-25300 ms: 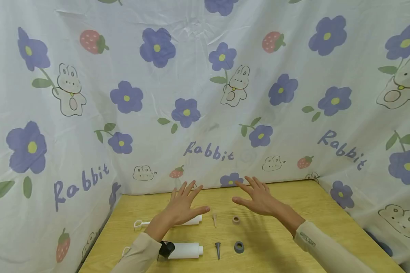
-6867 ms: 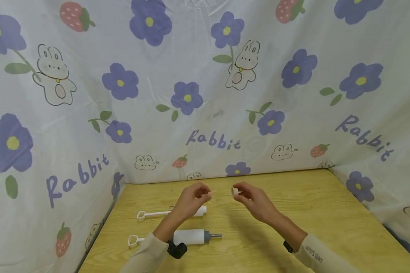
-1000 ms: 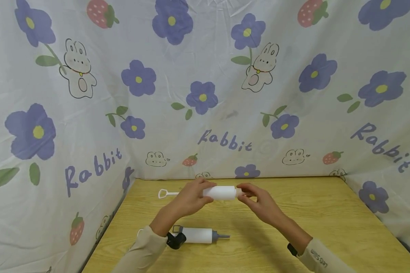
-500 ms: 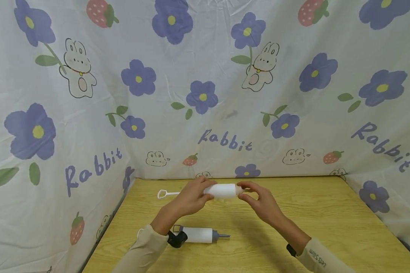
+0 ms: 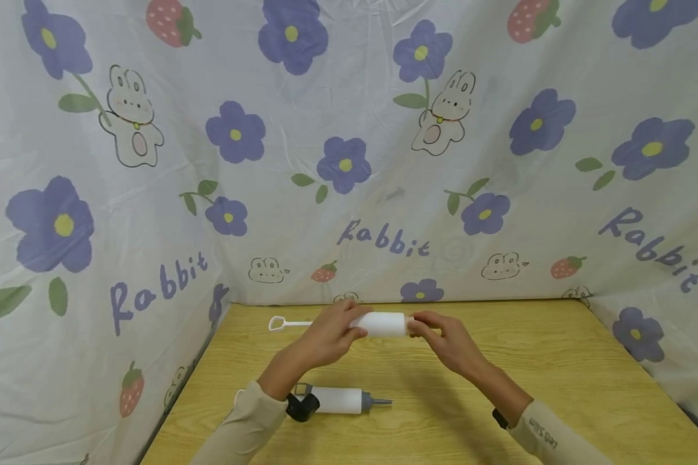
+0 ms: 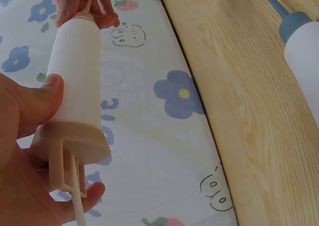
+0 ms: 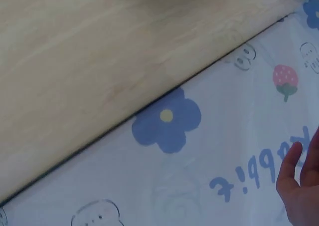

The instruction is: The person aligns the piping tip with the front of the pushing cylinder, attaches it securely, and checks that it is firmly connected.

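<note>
My left hand (image 5: 328, 332) grips a white plunger tube (image 5: 384, 324), held level above the back of the table. Its thin rod ends in a white loop handle (image 5: 276, 323) to the left. In the left wrist view, a beige end piece with a frame (image 6: 72, 141) surrounds the rod, and my left thumb lies along the tube. At the other end, my right hand (image 5: 448, 339) pinches a beige screw cap (image 6: 83, 16), with a slim beige nozzle (image 6: 87, 6) poking out between the fingers. In the right wrist view only some right fingers (image 7: 289, 176) show.
A second white tube (image 5: 340, 400) with a grey cap (image 5: 366, 402) and grey nozzle (image 5: 382, 402) lies on the wooden table (image 5: 500, 387), nearer the person; the left wrist partly covers it. A printed cloth (image 5: 291, 213) hangs behind the table and at both sides.
The loose grey cap and nozzle have been fitted to the front tube. The beige cap and nozzle, earlier held apart, now sit at the lifted tube's end; the right fingers have shifted on the cap.
</note>
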